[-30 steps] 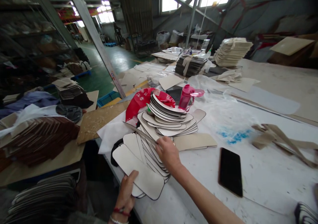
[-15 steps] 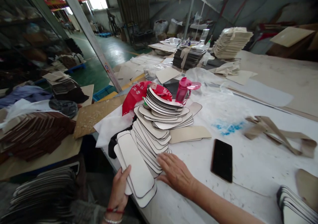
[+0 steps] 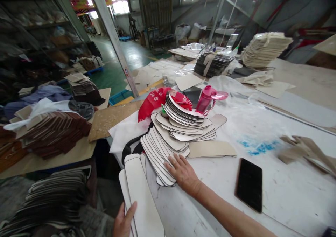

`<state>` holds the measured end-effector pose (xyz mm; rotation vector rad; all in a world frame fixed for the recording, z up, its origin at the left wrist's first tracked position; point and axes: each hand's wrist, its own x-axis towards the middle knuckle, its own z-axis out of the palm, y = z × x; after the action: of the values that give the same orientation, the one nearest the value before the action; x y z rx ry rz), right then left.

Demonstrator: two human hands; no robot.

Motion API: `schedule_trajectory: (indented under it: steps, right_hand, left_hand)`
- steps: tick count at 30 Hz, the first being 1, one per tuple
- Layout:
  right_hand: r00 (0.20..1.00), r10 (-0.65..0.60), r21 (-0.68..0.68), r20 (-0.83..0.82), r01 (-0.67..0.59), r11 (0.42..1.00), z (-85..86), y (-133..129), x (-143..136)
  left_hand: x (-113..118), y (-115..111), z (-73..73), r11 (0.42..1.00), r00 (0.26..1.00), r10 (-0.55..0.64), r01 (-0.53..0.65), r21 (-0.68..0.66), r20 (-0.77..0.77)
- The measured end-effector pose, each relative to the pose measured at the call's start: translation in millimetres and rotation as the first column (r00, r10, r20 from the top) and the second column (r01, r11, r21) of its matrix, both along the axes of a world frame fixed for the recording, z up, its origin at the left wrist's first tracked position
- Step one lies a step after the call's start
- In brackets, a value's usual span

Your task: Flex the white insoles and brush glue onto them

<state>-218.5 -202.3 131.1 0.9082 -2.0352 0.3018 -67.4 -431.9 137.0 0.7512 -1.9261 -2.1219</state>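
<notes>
White board pieces with dark edges lie fanned out in a long pile [image 3: 168, 142] on the surface [image 3: 275, 191]. They are long and rounded, a bit like shoe soles. Each one overlaps the next, so I think they were spread that way to make it easy to slide off a few at a time.

The right hand [image 3: 183, 172] lies flat and open on the near end of the pile. Its fingers are spread and press down on the top pieces. It grips nothing. I think it rests there to keep the pile from slipping.

The left hand [image 3: 124, 223] is low at the near edge of the surface. Its thumb is on top of a small bunch of the same pieces [image 3: 143, 198], and its fingers are hidden under them, so it looks closed on the bunch. The bunch sticks out past the edge of the surface, just beside the big pile.

Behind the pile is a higher heap of rounded pieces [image 3: 183, 119], with a red bag [image 3: 153, 100] and a pink bottle [image 3: 206, 100] close by. A black phone [image 3: 249, 184] lies flat to the right, well apart from the hands. Some tan strips [image 3: 304, 151] lie farther right. Far back stand a dark stack [image 3: 214, 63] and a pale stack [image 3: 265, 49]. On the left, brown pieces [image 3: 57, 133] are piled on a lower board.
</notes>
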Motion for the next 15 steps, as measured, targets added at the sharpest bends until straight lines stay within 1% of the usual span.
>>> schedule_trajectory:
  steps: [3,5,6,8,10,11,12,13,14,15]
  right_hand:
    - [0.993,0.094,-0.067,0.077,-0.089,0.994,19.3,12.4,4.6]
    - [0.968,0.191,-0.172,0.161,-0.163,0.972,37.7,19.6,15.2]
    - [0.949,0.247,-0.239,0.197,-0.198,0.951,47.6,22.9,23.7]
    - [0.896,0.368,-0.382,0.249,-0.258,0.888,66.1,29.4,47.1]
    - [0.838,0.471,-0.489,0.274,-0.301,0.819,77.5,36.0,76.7]
    - [0.813,0.509,-0.519,0.282,-0.317,0.794,78.5,39.0,92.2]
    - [0.791,0.538,-0.540,0.290,-0.329,0.775,75.7,41.6,107.4]
    - [0.775,0.559,-0.558,0.296,-0.335,0.760,68.7,43.7,121.7]
    - [0.765,0.571,-0.579,0.298,-0.331,0.745,57.7,45.1,134.7]
    - [0.761,0.575,-0.602,0.300,-0.317,0.733,43.2,45.9,146.4]
  left_hand:
    - [-1.9,11.9,-3.3,1.000,1.000,0.012,-0.012,0.013,-0.005]
    - [-5.4,23.0,-4.1,0.999,1.000,-0.007,0.009,0.052,-0.028]
    - [-7.4,29.3,-3.9,0.997,0.999,-0.025,0.028,0.075,-0.041]
    - [-10.6,43.3,-1.2,0.991,0.995,-0.064,0.072,0.112,-0.071]
    - [-10.8,59.2,5.1,0.984,0.990,-0.105,0.117,0.131,-0.090]
    - [-9.4,67.8,9.2,0.979,0.987,-0.130,0.142,0.145,-0.090]
    - [-7.0,76.6,13.3,0.972,0.985,-0.153,0.165,0.166,-0.081]
    - [-3.7,85.5,17.0,0.964,0.982,-0.175,0.185,0.193,-0.068]
    - [0.1,94.2,19.5,0.956,0.980,-0.191,0.200,0.215,-0.059]
    - [4.2,102.5,20.3,0.951,0.978,-0.199,0.208,0.227,-0.063]
